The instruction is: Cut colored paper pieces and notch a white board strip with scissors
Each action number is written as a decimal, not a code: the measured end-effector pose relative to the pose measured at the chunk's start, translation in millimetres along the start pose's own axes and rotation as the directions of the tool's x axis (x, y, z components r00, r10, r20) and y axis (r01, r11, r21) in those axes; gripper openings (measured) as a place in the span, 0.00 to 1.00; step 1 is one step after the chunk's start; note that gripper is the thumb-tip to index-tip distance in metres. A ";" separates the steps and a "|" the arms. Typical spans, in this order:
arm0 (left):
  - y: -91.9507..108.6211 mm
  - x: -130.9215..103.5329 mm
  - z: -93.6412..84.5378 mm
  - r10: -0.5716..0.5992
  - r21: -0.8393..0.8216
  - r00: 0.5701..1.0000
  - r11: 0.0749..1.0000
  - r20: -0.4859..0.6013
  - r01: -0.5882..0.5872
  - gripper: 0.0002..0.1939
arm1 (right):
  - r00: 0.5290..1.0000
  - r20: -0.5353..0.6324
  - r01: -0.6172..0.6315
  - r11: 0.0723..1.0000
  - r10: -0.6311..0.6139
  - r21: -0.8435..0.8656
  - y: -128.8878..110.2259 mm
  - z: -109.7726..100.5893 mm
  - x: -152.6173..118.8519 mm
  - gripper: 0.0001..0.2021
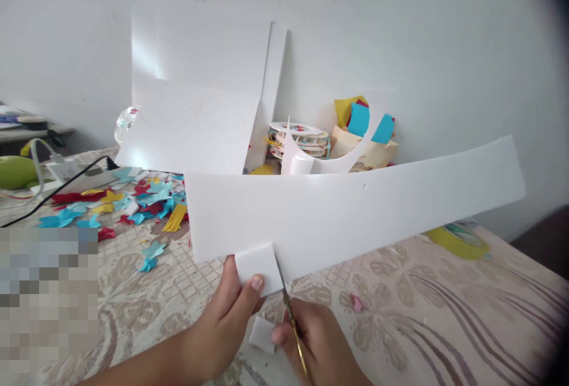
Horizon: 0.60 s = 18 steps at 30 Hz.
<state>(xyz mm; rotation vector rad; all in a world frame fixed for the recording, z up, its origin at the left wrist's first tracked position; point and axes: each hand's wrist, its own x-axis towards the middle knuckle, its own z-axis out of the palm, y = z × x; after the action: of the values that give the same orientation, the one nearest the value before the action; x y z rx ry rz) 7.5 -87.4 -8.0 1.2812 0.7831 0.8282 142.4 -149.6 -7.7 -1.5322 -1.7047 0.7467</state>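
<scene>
My left hand [231, 309] pinches a small white square [258, 262] against the lower edge of a long white strip of sheet [351, 214], thumb on top. The strip reaches far to the right above the table. My right hand [317, 341] is closed on scissors with gold-coloured handles [295, 329]. Their blades lie along the right edge of the square, over the strip's lower edge; how far they are parted is hard to make out. Between my hands, a smaller white piece [262, 334] rests on the patterned tablecloth [377, 321].
Paper flowers and scraps [155, 193] in blue, red and yellow lie at the left. White boards [191, 125] lean against the wall. Behind the strip stand a round tiered object [300, 132] and a curved white offcut [355, 160]. A tape roll [460, 241] lies right; a power strip [89, 175], left.
</scene>
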 end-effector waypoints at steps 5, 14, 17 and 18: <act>-2.8 1.0 -3.8 -0.033 0.068 0.992 0.997 0.121 0.025 0.14 | 1.000 -0.030 0.007 1.000 -0.008 -0.003 -1.1 -0.4 -2.8 0.28; -5.8 6.4 3.6 -0.137 -0.114 0.988 0.983 0.067 0.143 0.17 | 0.998 0.026 -0.065 0.972 0.060 0.227 5.7 3.1 2.4 0.31; -5.0 7.9 6.7 -0.158 -0.186 0.987 0.969 0.020 0.159 0.16 | 0.993 0.026 -0.115 0.958 0.112 0.264 9.1 5.1 4.5 0.28; -4.7 7.8 7.5 -0.153 -0.199 0.988 0.969 -0.005 0.149 0.15 | 0.994 0.029 -0.107 0.955 0.103 0.277 9.1 5.3 5.4 0.28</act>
<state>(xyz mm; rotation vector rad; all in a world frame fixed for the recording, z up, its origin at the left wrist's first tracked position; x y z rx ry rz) 18.2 -84.7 -12.1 1.0245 0.7840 0.7764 143.2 -142.9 -17.4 -1.4297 -1.4648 1.0090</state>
